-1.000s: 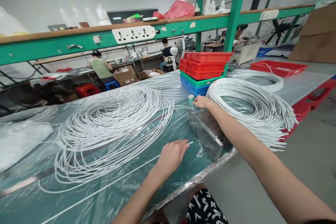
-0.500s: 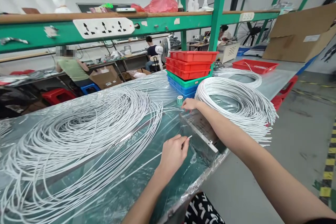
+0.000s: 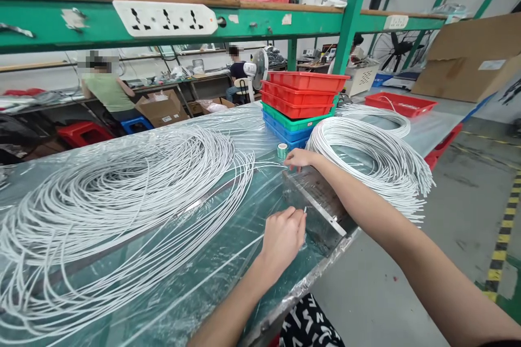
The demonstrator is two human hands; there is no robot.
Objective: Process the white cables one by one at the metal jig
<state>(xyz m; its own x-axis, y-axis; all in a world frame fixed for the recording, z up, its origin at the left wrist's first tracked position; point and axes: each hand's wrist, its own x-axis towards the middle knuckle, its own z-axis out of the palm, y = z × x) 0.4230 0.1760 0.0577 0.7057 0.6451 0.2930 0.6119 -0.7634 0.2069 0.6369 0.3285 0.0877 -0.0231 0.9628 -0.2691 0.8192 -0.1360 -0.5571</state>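
My left hand [image 3: 284,236] is closed in a pinch on a white cable [image 3: 240,252] near its end, and a short tip sticks up past the fingers. The rest of this cable trails back to the lower left over the table. Beside the left hand stands a metal block [image 3: 311,206] with a pale top edge. Past the block's far end, my right hand [image 3: 300,158] has its fingers bent down at the ends of a few white cables coming from the large loose coil [image 3: 163,173] on the left. Its fingertips are partly hidden. A roll of green tape [image 3: 282,150] sits close by.
Another white cable coil [image 3: 366,157] lies right of my right arm. Stacked red, green and blue trays [image 3: 303,100] stand behind, with a red tray [image 3: 401,103] farther right. A green shelf beam [image 3: 244,24] crosses above. Two people sit at a far bench.
The view has shifted slightly, moving the scene rightward. My left hand has come a little closer to the block, and the cable tip now points more upward. My right hand stays at the cable ends.
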